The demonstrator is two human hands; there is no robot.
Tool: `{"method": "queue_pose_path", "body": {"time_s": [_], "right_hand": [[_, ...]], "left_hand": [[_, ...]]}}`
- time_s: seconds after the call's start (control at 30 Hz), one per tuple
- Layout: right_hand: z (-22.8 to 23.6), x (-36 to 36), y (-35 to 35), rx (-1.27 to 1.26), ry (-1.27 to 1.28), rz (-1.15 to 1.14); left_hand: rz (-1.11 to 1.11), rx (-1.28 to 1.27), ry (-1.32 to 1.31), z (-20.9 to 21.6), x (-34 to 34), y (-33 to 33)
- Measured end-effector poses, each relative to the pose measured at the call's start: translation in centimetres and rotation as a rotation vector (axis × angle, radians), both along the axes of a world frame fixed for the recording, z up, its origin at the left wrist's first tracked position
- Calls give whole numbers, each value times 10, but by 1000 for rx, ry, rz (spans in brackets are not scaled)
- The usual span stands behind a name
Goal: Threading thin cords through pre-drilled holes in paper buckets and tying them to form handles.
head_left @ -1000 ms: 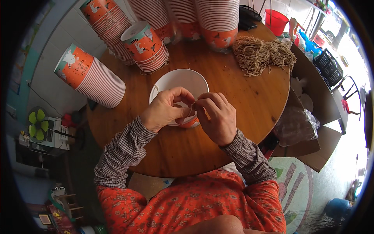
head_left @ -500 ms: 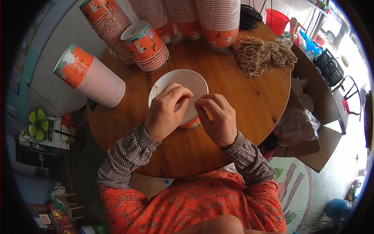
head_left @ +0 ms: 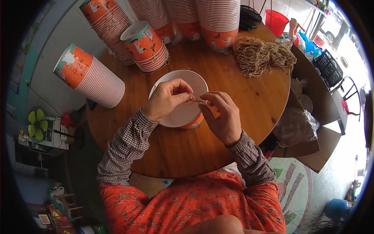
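- Cord [head_left: 198,101]: thin, tan, was stretched between both hands, above the white-lined mouth of the tub.
- Left hand [head_left: 166,100]: grip was pinched on the cord, thumb against forefinger, over the tub's left side.
- Right hand [head_left: 223,117]: fingers were bent, thumb and forefinger at the cord's other end; could not tell if this grip was closed on it.
- Tub [head_left: 194,123]: orange outside, stood mouth up on the tabletop [head_left: 241,101], under the hands.
- Short stack [head_left: 145,46]: orange tubs, tan cords around the lower rims, just behind the tub, to the left.
- Long stack [head_left: 95,80]: nested tubs, lay slanted in view, left of the tub.
- Tall stacks [head_left: 218,23]: more nested tubs, along the back.
- Cord bundle [head_left: 265,56]: loose tan heap, back right of the tabletop.
- Carton [head_left: 316,87]: open, beyond the right edge, clear plastic [head_left: 298,126] near its front.
- Red bucket [head_left: 276,22]: back right.
- Fan [head_left: 37,124]: green blades, far left.
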State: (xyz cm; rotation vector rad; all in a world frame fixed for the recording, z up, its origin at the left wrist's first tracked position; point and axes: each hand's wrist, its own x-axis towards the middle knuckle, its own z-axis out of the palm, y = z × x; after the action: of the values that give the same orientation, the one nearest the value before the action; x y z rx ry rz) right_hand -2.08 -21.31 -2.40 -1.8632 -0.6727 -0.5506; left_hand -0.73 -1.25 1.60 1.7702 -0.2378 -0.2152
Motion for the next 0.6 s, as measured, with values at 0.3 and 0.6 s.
{"method": "queue_pose_path", "body": {"time_s": [0.3,0.6], "right_hand": [[2,5,-2,141,209,81],[-11,3,-9,216,186,91]], "left_hand": [[-57,-322,361,1,-3,-2],[-33,-475,511,4,-7,0]]}}
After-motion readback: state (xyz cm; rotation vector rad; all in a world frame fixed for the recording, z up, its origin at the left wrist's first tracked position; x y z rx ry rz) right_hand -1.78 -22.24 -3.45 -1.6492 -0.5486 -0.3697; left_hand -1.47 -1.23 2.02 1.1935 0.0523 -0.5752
